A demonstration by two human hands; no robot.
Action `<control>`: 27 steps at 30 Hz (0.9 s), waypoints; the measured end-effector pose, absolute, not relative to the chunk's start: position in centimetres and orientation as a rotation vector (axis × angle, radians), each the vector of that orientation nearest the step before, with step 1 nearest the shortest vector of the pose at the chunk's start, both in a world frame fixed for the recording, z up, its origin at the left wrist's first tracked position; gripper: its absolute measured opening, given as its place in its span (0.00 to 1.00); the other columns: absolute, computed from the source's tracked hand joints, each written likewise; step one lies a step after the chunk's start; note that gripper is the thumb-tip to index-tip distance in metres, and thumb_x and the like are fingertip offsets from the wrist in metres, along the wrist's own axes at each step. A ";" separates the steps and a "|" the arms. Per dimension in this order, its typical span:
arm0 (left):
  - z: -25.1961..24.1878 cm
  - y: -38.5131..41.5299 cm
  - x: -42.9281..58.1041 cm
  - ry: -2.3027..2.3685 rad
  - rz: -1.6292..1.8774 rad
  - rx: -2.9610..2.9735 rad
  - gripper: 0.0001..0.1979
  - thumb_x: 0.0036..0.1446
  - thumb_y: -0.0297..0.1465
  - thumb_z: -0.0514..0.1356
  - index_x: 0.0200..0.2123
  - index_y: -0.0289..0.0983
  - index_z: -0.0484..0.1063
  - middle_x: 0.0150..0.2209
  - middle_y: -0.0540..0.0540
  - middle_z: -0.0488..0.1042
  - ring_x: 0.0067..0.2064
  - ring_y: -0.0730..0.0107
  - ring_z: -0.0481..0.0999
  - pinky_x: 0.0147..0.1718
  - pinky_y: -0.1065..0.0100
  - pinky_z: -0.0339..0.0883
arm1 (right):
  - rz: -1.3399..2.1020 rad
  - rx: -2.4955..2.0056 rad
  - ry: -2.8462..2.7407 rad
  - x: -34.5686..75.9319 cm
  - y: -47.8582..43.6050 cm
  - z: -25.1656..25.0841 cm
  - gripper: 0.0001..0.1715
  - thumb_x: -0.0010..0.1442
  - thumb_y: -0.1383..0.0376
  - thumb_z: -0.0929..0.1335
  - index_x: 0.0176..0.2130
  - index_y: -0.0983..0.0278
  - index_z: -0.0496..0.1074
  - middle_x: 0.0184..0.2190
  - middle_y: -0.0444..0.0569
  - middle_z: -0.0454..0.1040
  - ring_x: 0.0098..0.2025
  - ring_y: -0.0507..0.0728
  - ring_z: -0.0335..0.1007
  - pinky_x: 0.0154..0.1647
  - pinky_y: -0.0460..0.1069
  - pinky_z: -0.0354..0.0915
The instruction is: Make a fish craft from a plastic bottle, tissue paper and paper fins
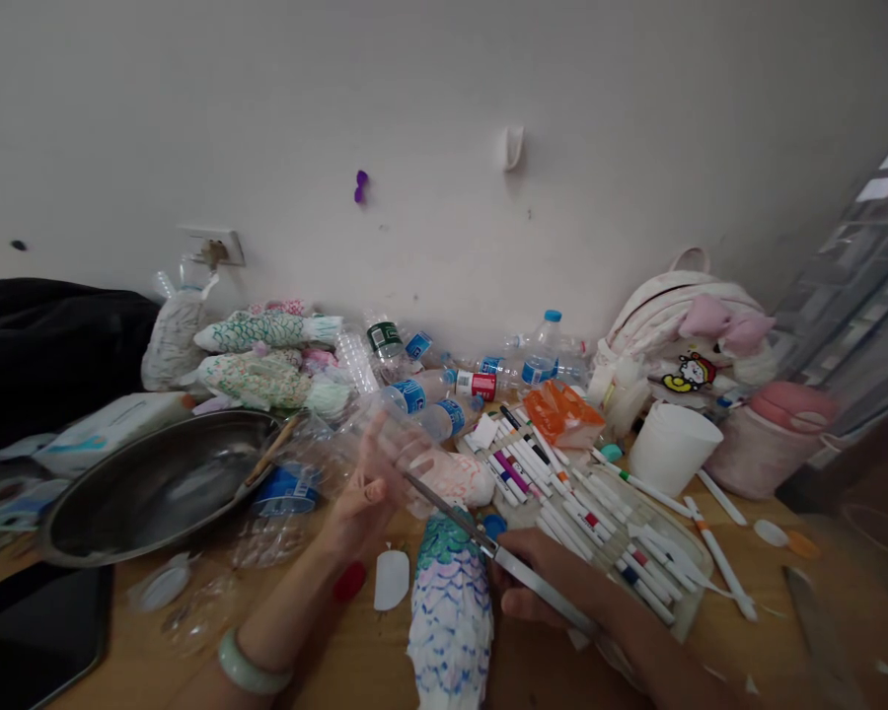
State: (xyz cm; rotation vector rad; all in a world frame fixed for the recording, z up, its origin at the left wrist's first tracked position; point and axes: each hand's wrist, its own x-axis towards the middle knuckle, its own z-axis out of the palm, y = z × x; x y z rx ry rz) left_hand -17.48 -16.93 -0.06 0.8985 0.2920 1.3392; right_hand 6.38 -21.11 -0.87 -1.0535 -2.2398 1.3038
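Note:
My left hand (pixel 370 483) holds up a clear plastic piece (pixel 392 429) that looks cut from a bottle; the fingers are slightly blurred. A knife (pixel 540 582) with a thin dark blade and a pale handle is gripped in my right hand (pixel 522 597). Its tip is close to the clear plastic, and I cannot tell if they touch. Below the blade lies a fish-like craft piece (pixel 451 611) with painted blue, green and pink scales. Beside it on the table are a white rounded scrap (pixel 392 580) and a red disc (pixel 349 583).
Left stand a metal basin (pixel 155 493) and a black phone or tablet (pixel 40 631). More painted fish pieces (pixel 266 335) and plastic bottles (pixel 421 394) line the wall. Right are a tray of markers (pixel 584 513), a white cup (pixel 673 449), a pink container (pixel 774 444) and a backpack (pixel 681 316).

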 end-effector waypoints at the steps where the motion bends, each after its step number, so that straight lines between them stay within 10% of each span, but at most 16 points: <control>1: -0.2 -17.0 -17.4 0.298 1.337 0.907 0.41 0.39 0.36 0.67 0.58 0.52 0.55 0.48 0.47 0.70 0.55 0.54 0.63 0.52 0.54 0.57 | 1.280 -1.054 -2.250 6.4 -21.2 -0.8 0.23 0.47 0.47 0.66 0.29 0.65 0.65 0.23 0.43 0.64 0.24 0.50 0.57 0.22 0.44 0.54; 8: -0.6 -17.1 -17.2 0.333 1.329 0.994 0.48 0.37 0.34 0.69 0.60 0.54 0.47 0.48 0.49 0.70 0.49 0.61 0.69 0.53 0.56 0.55 | 0.946 -1.027 -2.359 6.0 -21.5 -0.7 0.41 0.43 0.32 0.56 0.32 0.64 0.63 0.27 0.47 0.65 0.27 0.53 0.59 0.28 0.48 0.58; 27: 0.7 -17.1 -18.0 0.429 1.396 0.979 0.50 0.32 0.33 0.67 0.60 0.48 0.49 0.46 0.46 0.71 0.50 0.56 0.67 0.49 0.59 0.58 | 1.004 -1.172 -2.351 5.8 -21.2 -0.5 0.39 0.43 0.31 0.57 0.24 0.64 0.61 0.20 0.44 0.61 0.22 0.50 0.54 0.21 0.45 0.49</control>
